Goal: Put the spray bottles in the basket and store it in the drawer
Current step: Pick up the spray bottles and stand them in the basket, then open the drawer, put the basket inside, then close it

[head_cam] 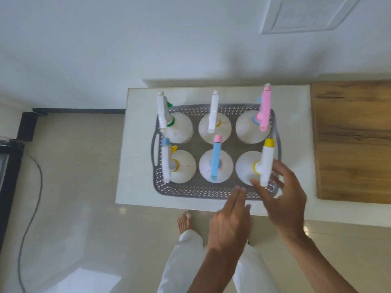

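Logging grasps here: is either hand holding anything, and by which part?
Nothing is clearly held. The right hand hovers open beside the yellow-nozzled bottle; the left hand is flat, empty.

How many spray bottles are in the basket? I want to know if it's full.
6, all upright in the basket: back row left, middle, right; front row left, middle, right. None seems hidden.

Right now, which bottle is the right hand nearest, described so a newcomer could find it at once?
Find the grey basket on the white table; six spray bottles stand in it, two rows of three. In the row nearer the person, take the right corner bottle, beside the open right hand. Only it pairs a white sprayer with a yellow nozzle tip and yellow collar.
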{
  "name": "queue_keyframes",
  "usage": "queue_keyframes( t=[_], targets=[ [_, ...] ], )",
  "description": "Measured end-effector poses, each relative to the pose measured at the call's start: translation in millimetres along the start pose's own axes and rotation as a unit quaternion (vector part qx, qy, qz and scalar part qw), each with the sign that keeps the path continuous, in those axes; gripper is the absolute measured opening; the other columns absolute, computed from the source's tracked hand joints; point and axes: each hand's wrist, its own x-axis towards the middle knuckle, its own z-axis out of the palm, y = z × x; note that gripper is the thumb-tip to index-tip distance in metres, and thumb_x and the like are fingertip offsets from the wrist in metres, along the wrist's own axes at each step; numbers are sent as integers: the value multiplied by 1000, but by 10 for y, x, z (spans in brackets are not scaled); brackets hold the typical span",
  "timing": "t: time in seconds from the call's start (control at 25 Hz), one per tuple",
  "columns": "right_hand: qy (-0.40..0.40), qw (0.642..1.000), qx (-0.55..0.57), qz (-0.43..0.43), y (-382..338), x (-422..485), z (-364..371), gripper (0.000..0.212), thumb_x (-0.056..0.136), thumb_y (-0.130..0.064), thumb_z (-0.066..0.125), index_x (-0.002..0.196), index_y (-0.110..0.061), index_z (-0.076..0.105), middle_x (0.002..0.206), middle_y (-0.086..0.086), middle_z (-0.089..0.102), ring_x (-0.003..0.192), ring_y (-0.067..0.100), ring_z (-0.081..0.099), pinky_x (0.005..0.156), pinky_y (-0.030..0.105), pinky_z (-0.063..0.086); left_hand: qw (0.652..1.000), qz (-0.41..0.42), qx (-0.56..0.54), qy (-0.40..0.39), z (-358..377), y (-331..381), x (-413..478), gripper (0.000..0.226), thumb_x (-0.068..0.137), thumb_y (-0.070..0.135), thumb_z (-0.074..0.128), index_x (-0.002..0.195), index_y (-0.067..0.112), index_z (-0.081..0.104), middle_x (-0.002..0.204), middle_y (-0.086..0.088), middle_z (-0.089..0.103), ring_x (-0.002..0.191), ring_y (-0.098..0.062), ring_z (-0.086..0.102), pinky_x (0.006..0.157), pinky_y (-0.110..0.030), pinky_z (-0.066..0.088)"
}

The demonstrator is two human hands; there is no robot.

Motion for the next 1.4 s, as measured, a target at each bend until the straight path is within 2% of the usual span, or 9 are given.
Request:
queue_keyframes(
  t=[0.16,0.32,0.4,0.56,0.68,0.84,1.04,1.28,1.4],
  targets=[
    [60,998,0,23,94,-308,-73,59,81,-37,80,132,-24,55,126,-11,57,113,9,62,94,21,55,983,-128,-84,97,-563,-969,-681,22,89,24,65,111,20,67,104,5,74,83,-16,73,63,-30,60],
    [126,991,9,37,85,-738,102,42,93,-29,70,127,-40,48,126,0,52,106,12,60,86,15,55,885,-395,-142,203,-1006,-2310,-508,39,91,3,61,130,7,55,130,-16,59,113,-31,62,77,-6,44],
    [176,981,30,82,21,-952,295,39,95,-25,66,120,-47,46,125,4,52,101,1,58,80,11,53,861,-445,-166,185,-1106,-2821,-325,49,93,6,58,140,8,46,144,-13,50,125,-26,55,88,-13,41],
    [226,962,24,153,38,-1310,808,44,93,-7,61,112,-45,48,122,6,52,96,-2,57,73,8,51,830,-449,-331,24,-1081,-3353,-219,47,92,3,55,139,13,53,140,-7,59,126,-19,56,110,-35,41],
    [142,974,-10,179,117,-1469,1093,37,94,-8,63,129,-18,54,134,16,54,104,4,60,75,7,52,836,-425,-343,-57,-999,-3459,-236,55,71,4,52,118,27,68,104,11,72,95,-12,62,93,-33,47],
    [-6,986,-112,126,139,-1558,1297,55,92,-9,67,141,0,45,138,20,47,122,29,56,93,36,52,821,-430,-376,-15,-839,-3462,-379,62,72,-6,46,125,22,63,121,10,69,117,-6,61,88,-26,45],
    [-68,974,-211,53,209,-1610,1249,60,92,-14,67,145,-1,41,145,19,45,135,32,44,113,8,26,814,-420,-398,52,-619,-3268,-513,64,72,-3,46,132,19,51,137,5,58,123,-13,58,91,-31,47],
    [-112,927,-356,-16,448,-1790,1132,65,94,-27,60,151,-5,36,159,12,33,147,29,35,115,42,41,851,-401,-337,33,-626,-3294,-622,58,77,2,50,131,23,48,140,7,53,123,-15,59,75,-23,49],
    [-174,883,-436,11,563,-1865,1116,75,98,-38,47,160,-10,16,169,12,12,157,30,12,120,53,31,894,-391,-218,23,-587,-3136,-758,64,90,10,59,149,16,34,153,-10,41,141,-25,40,109,-40,40]
  ],
)
